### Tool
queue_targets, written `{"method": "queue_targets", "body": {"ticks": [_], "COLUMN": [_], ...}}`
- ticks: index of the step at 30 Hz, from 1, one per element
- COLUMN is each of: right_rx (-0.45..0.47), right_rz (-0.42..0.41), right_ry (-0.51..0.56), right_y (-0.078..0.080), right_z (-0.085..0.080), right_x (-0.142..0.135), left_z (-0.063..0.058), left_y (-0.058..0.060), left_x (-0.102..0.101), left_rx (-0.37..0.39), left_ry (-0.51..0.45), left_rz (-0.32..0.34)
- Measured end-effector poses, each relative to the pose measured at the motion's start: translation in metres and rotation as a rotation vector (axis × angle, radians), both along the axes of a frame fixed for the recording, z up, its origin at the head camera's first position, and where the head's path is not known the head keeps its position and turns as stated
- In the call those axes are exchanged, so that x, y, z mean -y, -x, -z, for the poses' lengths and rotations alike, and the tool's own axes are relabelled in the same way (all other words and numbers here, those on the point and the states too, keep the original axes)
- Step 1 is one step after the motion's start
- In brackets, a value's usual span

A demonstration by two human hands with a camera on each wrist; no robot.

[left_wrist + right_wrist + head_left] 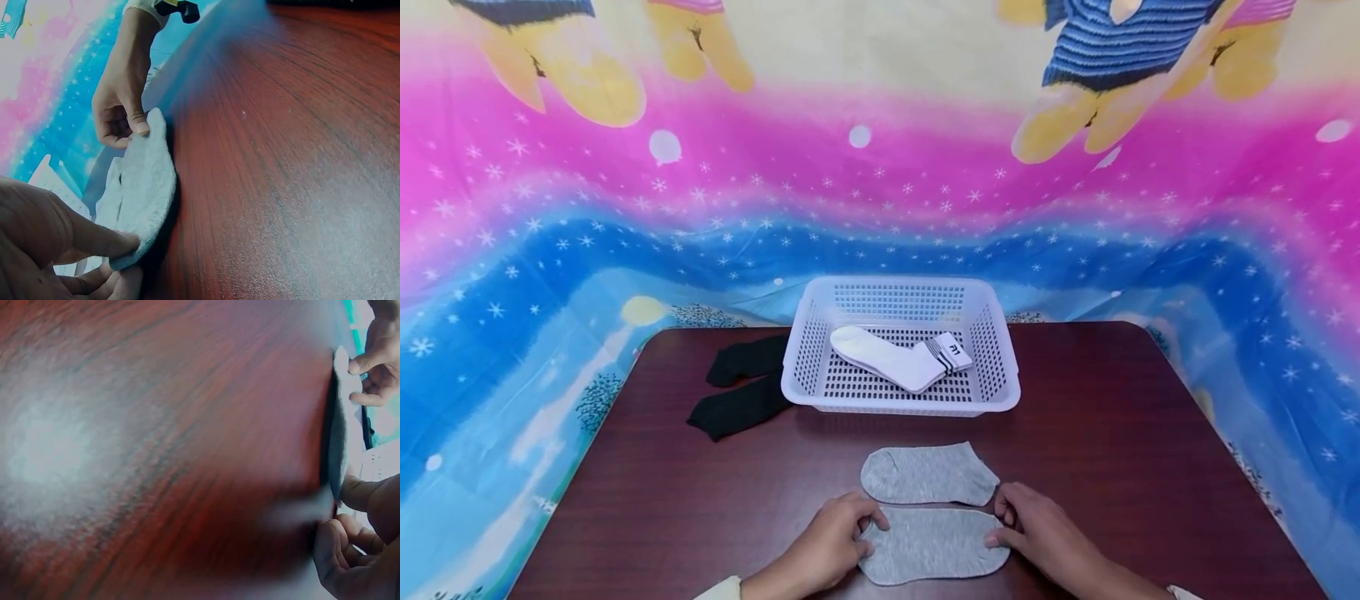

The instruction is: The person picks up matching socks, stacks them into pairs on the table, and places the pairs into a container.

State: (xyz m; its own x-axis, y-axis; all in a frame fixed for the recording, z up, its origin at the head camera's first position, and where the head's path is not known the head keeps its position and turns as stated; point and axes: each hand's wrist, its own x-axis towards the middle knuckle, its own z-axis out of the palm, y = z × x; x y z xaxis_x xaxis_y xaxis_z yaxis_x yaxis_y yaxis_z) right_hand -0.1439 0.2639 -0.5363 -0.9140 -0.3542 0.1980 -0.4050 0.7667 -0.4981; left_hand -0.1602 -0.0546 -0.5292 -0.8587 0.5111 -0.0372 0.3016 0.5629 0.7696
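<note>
Two grey ankle socks lie one behind the other on the table in the head view. My left hand pinches the left end of the nearer grey sock, thumb on top; the left wrist view shows this hand with fingers under the edge. At the sock's other end, my right hand holds the edge between thumb and curled fingers, seen also in the right wrist view as the near hand. The farther grey sock lies flat just behind, close to the right fingers.
Behind the socks stands a white perforated plastic basket, with a white striped sock inside. Two black socks lie left of it, their right ends hidden by the basket. The dark red wooden table meets a printed cloth backdrop.
</note>
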Motion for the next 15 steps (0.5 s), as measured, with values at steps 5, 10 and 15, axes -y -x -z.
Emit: {"method": "queue_targets", "body": {"ticks": [5,10,15], "right_rx": [-0.051,0.056,0.42], "right_rz": [0.017,-0.059,-0.095], "right_ry": [0.005,0.181,0.427], "right_y": [0.001,-0.001,-0.005], "right_z": [-0.009,-0.029,-0.041], "right_x": [0.009,0.032,0.057], "left_z": [-0.002,-0.011,-0.021], "left_y": [-0.001,-0.003,-0.007], "left_x": [0.0,-0.005,-0.015], "left_rx": [0.11,0.137,0.179], "left_ry": [-0.13,-0.238,-0.338], "left_rz": [-0.011,-0.048,-0.105]}}
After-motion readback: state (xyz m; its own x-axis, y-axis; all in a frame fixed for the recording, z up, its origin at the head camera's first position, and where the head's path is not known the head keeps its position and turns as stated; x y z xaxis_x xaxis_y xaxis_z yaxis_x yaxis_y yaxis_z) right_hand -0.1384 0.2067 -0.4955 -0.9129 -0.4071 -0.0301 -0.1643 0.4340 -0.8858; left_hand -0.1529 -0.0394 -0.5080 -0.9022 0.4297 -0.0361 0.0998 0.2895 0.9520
